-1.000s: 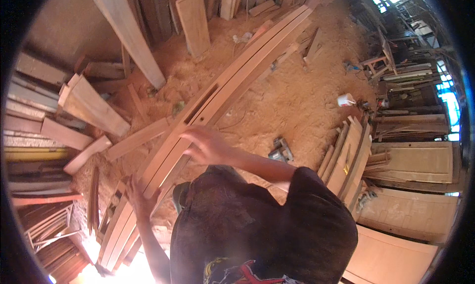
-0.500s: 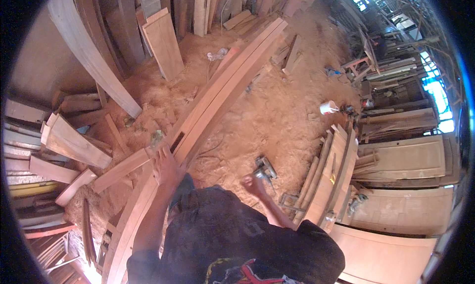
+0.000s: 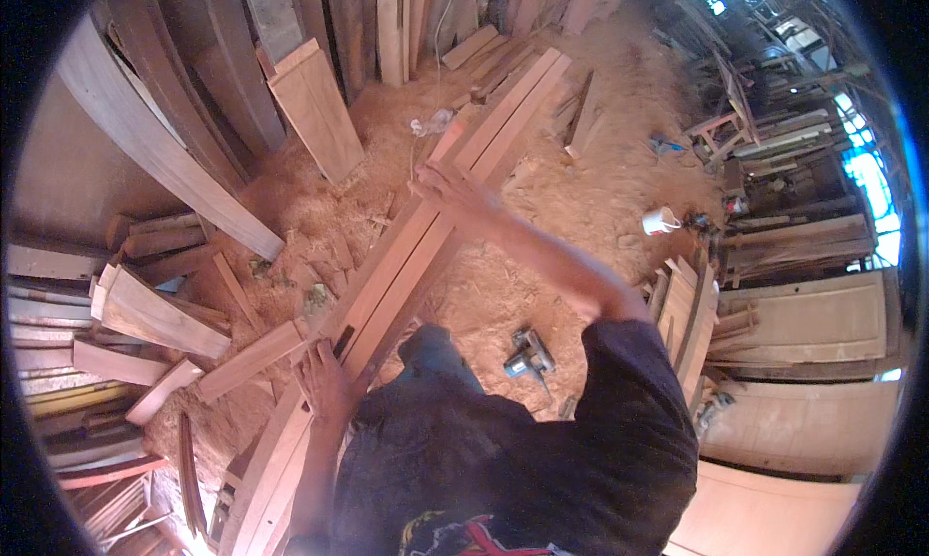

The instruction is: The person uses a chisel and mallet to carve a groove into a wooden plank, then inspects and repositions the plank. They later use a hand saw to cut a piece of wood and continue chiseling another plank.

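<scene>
Two long reddish-brown wooden beams (image 3: 402, 256) lie side by side, running from lower left to upper middle, with a dark narrow line between them. A dark rectangular slot (image 3: 343, 341) is cut into the wood close to my left hand (image 3: 327, 384). That hand rests on the beams with its fingers stretched out and apart. Farther along, my right hand (image 3: 453, 196) reaches across both beams, its fingers bent over the far left edge. On the sawdust floor to my right lies a power tool (image 3: 528, 357), grey and blue; neither hand touches it.
Boards lean on the wall at upper left, among them a wide plank (image 3: 317, 111). Offcuts (image 3: 164, 314) pile up at left. A white bucket (image 3: 660, 221) stands to the right, near stacked planks (image 3: 685, 314) and door panels (image 3: 798, 319). Sawdust (image 3: 600, 193) covers the floor.
My right hand has moved from beside the power tool, forward and left onto the beams. My left hand stays on the wood near the slot. The whole view has shifted slightly.
</scene>
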Demonstrator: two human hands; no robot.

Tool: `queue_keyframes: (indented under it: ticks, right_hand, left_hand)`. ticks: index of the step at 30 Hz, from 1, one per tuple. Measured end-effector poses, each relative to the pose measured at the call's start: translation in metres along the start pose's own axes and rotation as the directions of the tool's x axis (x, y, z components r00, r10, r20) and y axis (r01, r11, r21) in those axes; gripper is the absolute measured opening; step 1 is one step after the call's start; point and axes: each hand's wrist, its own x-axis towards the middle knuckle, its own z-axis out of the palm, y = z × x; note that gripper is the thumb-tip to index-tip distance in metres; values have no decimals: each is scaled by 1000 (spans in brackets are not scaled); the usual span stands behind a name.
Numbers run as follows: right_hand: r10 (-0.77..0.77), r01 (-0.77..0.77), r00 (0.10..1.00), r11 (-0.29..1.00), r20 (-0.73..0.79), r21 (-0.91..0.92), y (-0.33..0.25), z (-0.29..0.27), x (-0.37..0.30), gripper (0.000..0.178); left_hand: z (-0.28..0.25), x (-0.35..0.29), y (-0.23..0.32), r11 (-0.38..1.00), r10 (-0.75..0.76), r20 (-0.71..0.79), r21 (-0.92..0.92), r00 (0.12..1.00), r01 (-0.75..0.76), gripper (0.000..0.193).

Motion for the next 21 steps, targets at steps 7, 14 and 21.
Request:
queue_keyframes:
  ticks: [7, 14, 21]
  right_hand:
    - [-283, 276, 958, 953, 38, 122, 64, 54, 12, 58]
    - [-388, 367, 917, 910, 86, 193, 48, 36, -34, 47]
    - [-402, 358, 910, 885, 101, 296, 53, 4, 31, 58]
  left_hand:
    - [18, 41, 53, 997, -70, -63, 24, 996, 72, 71]
    - [40, -4, 54, 995, -103, -96, 1, 990, 104, 44]
    - [12, 26, 42, 989, -146, -63, -26, 987, 144, 81]
